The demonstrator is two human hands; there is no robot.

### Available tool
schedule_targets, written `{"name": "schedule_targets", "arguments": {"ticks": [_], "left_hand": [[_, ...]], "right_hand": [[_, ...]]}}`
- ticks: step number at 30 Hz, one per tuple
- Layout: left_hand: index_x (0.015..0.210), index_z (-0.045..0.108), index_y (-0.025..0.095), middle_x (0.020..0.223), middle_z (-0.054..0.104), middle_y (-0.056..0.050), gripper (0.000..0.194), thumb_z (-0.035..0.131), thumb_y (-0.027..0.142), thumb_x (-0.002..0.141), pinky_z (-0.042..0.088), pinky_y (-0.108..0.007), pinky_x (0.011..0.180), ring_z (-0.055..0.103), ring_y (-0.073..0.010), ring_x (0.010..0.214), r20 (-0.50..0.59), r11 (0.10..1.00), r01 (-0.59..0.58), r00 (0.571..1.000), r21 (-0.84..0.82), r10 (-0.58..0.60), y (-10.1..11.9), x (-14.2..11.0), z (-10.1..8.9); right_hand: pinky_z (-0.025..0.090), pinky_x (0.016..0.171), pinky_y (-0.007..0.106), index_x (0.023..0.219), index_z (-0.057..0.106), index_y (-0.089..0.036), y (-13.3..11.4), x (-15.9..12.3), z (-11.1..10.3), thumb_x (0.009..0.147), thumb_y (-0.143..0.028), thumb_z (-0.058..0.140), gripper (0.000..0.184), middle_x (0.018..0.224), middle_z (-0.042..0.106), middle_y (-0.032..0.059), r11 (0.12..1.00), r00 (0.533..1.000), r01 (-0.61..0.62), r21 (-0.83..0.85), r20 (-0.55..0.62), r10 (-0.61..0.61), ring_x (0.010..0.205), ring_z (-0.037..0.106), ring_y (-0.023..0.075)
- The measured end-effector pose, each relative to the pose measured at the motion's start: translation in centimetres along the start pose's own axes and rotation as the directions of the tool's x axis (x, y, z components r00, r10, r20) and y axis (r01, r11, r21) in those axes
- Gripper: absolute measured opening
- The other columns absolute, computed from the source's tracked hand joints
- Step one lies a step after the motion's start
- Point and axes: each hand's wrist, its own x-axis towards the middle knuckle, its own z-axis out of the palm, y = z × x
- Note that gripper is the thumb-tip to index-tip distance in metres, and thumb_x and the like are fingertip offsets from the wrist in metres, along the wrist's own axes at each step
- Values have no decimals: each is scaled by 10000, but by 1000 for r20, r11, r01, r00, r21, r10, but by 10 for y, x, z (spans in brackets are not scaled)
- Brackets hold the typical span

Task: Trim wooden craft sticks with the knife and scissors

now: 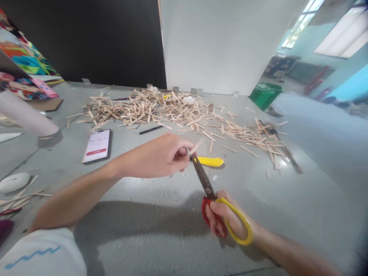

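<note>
Between the fingertips of my left hand point(163, 156) is a pale wooden stick point(197, 146), its free end pointing up and to the right. My right hand point(222, 214) grips a pair of scissors point(207, 186) with one red and one yellow handle loop. The dark blades point up toward my left fingertips and meet the stick near its lower part; whether they cut into it is too small to tell. Just behind the blade tips, a yellow utility knife point(209, 161) lies on the grey table point(138, 230).
A long heap of loose wooden sticks point(149, 109) spreads across the back of the table. To the left are a phone point(97, 145), a white mouse point(15, 182) and a pale roll point(27, 113). A black pen point(151, 129) lies before the heap. A green bin point(266, 96) stands beyond.
</note>
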Motion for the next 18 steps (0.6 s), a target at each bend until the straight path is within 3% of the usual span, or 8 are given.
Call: {"name": "schedule_targets", "arguments": {"ticks": [6,12,18], "left_hand": [[757,427,229,572,410,79,280,580,154,980,253,-317,528,316,-118,530,1,997,4,1000,80,-4,0,-1,2],[779,470,226,585,451,84,233,566,153,978,251,-315,538,356,-112,530,16,996,-11,1000,85,10,-1,0,3],[772,476,221,575,423,91,227,564,136,962,246,-317,540,343,-103,517,13,993,-6,1000,121,4,0,-2,4]], "right_hand": [[365,371,197,520,558,-220,-4,-2,1,935,-643,613,595,368,460,-43,1000,1000,-5,4,9,5,317,424,91],[305,326,195,500,547,-225,-1,-1,-3,961,-633,586,616,364,446,-39,1000,999,6,30,51,-8,297,469,106],[299,319,206,496,508,-243,3,0,-3,977,-633,580,623,345,413,-53,999,999,8,36,36,-9,274,421,100]]}}
